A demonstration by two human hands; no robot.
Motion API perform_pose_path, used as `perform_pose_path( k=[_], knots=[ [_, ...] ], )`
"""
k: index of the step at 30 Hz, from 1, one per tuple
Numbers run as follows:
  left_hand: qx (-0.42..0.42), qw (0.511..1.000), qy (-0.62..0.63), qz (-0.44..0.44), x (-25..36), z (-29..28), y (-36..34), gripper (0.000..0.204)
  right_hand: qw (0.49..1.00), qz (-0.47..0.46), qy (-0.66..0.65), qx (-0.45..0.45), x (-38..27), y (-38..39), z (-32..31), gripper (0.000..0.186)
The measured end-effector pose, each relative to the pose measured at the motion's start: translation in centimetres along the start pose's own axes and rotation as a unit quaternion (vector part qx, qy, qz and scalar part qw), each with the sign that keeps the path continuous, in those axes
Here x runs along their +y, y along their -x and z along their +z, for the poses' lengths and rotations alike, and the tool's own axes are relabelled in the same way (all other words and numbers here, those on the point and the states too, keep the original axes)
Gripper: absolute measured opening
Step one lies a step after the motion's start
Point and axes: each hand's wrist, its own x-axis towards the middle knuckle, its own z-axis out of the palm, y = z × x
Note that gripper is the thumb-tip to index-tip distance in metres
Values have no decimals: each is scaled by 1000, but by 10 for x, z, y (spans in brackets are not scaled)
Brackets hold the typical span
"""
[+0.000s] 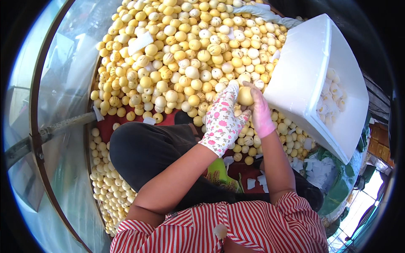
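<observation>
Between my two hands is a round yellow pepino melon (245, 96), larger in view than the heaped ones behind it. My left hand (222, 118), in a white glove with pink flowers, presses along its left side with the fingers together. On the other side my right hand (260, 110), in a pink glove, curves its fingers round the fruit. Just beyond the hands rises a big heap of pepino melons (179, 55), yellow to cream, many with dark stripes.
A white foam box (297, 63) stands tilted at the right, with several net-wrapped fruits (331, 99) inside. White foam pieces (318, 170) lie at its near side. More melons (107, 189) lie left of my bent knee (143, 152). A metal pole (63, 128) runs along the plastic sheeting at left.
</observation>
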Motion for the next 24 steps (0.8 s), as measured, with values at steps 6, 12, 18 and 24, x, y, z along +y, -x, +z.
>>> perform_pose_path(
  k=[6,12,18,24],
  knots=[
    [-97,978,-123,135,7,0,8,75,999,-46,-15,25,-14,66,10,71],
    [-223,972,-25,69,30,3,17,71,998,-45,-34,-7,-11,96,-21,85],
    [-448,815,365,-31,28,12,18,68,799,84,-579,-139,27,119,-39,65],
    [-475,822,315,-8,21,11,18,74,776,75,-625,-43,28,134,-31,27]
  ],
)
